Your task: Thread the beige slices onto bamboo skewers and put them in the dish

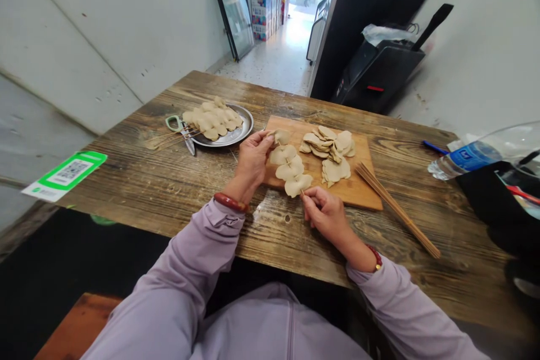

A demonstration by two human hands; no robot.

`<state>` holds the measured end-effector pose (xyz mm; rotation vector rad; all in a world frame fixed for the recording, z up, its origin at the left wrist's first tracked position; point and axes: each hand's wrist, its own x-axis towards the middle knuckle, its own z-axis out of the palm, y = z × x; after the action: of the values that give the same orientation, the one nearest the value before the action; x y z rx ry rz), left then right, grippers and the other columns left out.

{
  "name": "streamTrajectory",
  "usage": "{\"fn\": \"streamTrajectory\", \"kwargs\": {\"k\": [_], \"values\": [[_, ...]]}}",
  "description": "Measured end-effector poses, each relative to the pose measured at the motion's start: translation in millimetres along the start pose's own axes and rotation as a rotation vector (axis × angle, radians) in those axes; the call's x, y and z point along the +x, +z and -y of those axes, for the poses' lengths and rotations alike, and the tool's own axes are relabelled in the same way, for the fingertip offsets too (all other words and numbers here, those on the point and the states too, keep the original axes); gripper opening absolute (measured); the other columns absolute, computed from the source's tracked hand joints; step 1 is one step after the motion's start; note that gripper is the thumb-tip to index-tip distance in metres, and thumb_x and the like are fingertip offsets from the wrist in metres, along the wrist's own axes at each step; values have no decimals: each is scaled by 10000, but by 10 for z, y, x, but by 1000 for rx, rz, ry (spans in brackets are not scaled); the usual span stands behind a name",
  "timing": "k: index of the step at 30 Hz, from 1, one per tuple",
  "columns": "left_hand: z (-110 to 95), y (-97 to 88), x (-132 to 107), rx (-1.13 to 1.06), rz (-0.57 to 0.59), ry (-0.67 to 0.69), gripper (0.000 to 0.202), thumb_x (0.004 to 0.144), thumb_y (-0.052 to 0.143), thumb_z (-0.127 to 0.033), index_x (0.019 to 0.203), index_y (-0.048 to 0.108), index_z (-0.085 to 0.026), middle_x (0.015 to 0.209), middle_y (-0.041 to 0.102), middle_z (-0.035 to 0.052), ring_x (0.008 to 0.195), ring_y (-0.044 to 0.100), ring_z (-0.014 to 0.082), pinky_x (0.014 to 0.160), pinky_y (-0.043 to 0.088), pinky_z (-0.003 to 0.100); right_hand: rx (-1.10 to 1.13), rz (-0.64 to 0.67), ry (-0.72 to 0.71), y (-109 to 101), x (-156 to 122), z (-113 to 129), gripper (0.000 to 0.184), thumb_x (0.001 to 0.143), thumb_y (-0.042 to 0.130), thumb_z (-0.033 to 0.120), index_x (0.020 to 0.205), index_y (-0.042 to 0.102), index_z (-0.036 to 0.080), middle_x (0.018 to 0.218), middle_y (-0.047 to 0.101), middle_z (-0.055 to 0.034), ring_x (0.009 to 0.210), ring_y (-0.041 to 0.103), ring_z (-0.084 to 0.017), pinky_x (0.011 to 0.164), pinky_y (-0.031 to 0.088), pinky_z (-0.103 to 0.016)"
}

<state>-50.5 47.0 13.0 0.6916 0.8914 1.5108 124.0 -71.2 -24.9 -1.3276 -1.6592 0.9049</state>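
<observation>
Near the table's (169, 180) front edge, both hands pinch a skewer (290, 169) of slices: left hand (252, 162) apparently at its tip, right hand (324, 212) at its base.

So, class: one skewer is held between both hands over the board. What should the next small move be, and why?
Probably push the top slice down the bamboo skewer toward the three slices already threaded. The left hand pinches that slice at the tip end, the right hand grips the other end, and loose slices wait on the cutting board.
</observation>
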Motion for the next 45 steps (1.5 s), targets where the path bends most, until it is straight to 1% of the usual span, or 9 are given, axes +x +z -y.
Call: {"fn": "streamTrajectory", "kwargs": {"k": [6, 13, 17, 22, 26, 29, 33, 41, 45], "values": [[-27, -26, 18, 28, -13, -94, 128, 692, 799, -140, 796, 723, -141, 718, 718, 5, 591, 614, 91, 612, 484, 212, -46, -34, -25, -6, 12, -11, 205, 957, 535, 369, 832, 614, 226, 499, 589, 37, 426, 554, -126, 452, 402, -235], [29, -40, 27, 84, 22, -42, 70, 709, 781, -120, 770, 749, -135, 689, 701, 1, 582, 575, 78, 580, 448, 186, -108, -54, -54, -1, 33, -31, 208, 960, 502, 342, 821, 604, 226, 518, 588, 34, 438, 535, -125, 484, 411, -244], [-18, -11, -24, 40, 41, -134, 89, 707, 784, -113, 777, 731, -128, 715, 718, 9, 602, 612, 94, 578, 471, 193, -142, -98, -89, -6, 37, -60, 200, 955, 513, 320, 814, 613, 222, 520, 581, 32, 457, 543, -131, 493, 413, -246], [-113, 12, -64, -65, 145, -252, 143, 836, 747, -263, 895, 721, -136, 797, 752, 42, 653, 678, 151, 625, 552, 265, -185, -160, -156, -16, 37, -116, 192, 953, 533, 323, 830, 642, 224, 541, 588, 28, 492, 566, -143, 512, 427, -255], [-108, -5, -58, -92, 126, -290, 228, 885, 725, -355, 862, 707, -130, 741, 738, 54, 610, 670, 154, 612, 553, 265, -220, -175, -222, 1, 27, -149, 211, 974, 529, 330, 836, 652, 229, 563, 606, 25, 496, 578, -146, 527, 442, -262], [-96, -42, -40, -88, 134, -281, 217, 820, 803, -323, 828, 701, -131, 727, 727, 43, 593, 655, 135, 581, 526, 237, -241, -190, -257, 15, 29, -172, 226, 985, 525, 341, 847, 665, 228, 593, 644, 10, 509, 597, -152, 543, 468, -266], [-95, -74, -38, -62, 171, -254, 227, 686, 877, -169, 803, 687, -124, 727, 713, 17, 603, 649, 111, 599, 519, 216, -254, -212, -280, 17, 46, -205, 225, 972, 543, 334, 836, 678, 217, 670, 710, -22, 559, 641, -162, 581, 497, -272], [14, 9, -96, -86, 8, -180, 228, 677, 857, -118, 801, 667, -136, 730, 707, -7, 608, 645, 97, 634, 521, 218, -228, -181, -222, 25, 65, -235, 228, 973, 540, 341, 852, 681, 209, 615, 671, 4, 499, 596, -146, 523, 446, -260], [-54, -21, -70, -122, 163, -283, 193, 817, 806, -275, 900, 706, -133, 820, 752, 48, 670, 691, 145, 656, 560, 262, -237, -221, -203, 12, 88, -232, 223, 963, 542, 356, 858, 678, 213, 559, 616, 27, 478, 564, -145, 531, 438, -269]]}}
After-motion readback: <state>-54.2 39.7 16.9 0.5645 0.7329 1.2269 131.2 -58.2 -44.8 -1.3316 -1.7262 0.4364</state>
